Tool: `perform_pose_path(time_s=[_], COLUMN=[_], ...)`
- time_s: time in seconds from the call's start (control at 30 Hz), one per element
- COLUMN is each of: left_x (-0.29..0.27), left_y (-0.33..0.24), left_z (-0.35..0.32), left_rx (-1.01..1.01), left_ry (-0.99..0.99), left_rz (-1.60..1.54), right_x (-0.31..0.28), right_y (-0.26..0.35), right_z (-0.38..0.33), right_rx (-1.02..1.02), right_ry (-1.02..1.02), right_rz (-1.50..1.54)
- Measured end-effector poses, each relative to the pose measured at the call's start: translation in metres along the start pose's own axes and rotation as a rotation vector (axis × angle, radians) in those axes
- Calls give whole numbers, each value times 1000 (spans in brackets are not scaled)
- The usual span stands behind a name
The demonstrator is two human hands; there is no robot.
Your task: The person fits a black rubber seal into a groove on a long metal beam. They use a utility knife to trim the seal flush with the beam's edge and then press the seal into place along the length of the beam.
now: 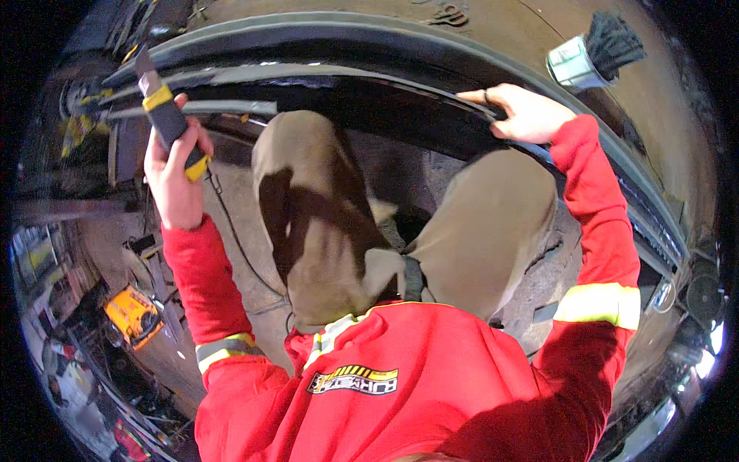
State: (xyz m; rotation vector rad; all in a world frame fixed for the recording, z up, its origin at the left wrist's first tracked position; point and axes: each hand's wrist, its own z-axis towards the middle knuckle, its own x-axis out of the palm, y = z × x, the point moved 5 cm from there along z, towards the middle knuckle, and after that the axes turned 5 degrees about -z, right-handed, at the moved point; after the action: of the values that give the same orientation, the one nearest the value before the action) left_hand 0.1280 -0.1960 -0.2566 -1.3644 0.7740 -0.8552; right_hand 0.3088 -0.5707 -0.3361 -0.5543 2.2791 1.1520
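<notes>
My left hand [178, 165] is raised at the left, closed around the black and yellow handle of a utility knife [168, 115]. The knife points up and away from me, its metal end toward the top. At the right, my right hand [531, 112] rests by a long dark metal beam [369, 48] that curves across in front of my knees. Its fingers are bent around a thin dark strip [431, 90] that runs along the beam; the palm side is hidden.
Behind the beam on the right stands a white tub [576, 63] of black rod-like pieces. A grey bar [231, 107] ends beside my left knee. Left and lower are a thin cable [235, 231] on the floor and an orange case [134, 316].
</notes>
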Motion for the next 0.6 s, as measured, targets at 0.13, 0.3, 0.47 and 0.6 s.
perform_pose_path(time_s=[0.13,0.3,0.47,0.6], left_x=[-44,-65,-73,-7], left_y=[8,19,10,10], left_z=[24,53,126,153], left_rx=[38,22,185,180], left_ry=[-8,49,361,551], left_rz=[24,-12,407,223], right_x=[4,-24,-26,-35], right_y=[-5,-18,41,57], right_z=[-5,22,108,147], right_rx=[9,45,82,102], right_ry=[55,9,19,1], right_rz=[387,874,634,472])
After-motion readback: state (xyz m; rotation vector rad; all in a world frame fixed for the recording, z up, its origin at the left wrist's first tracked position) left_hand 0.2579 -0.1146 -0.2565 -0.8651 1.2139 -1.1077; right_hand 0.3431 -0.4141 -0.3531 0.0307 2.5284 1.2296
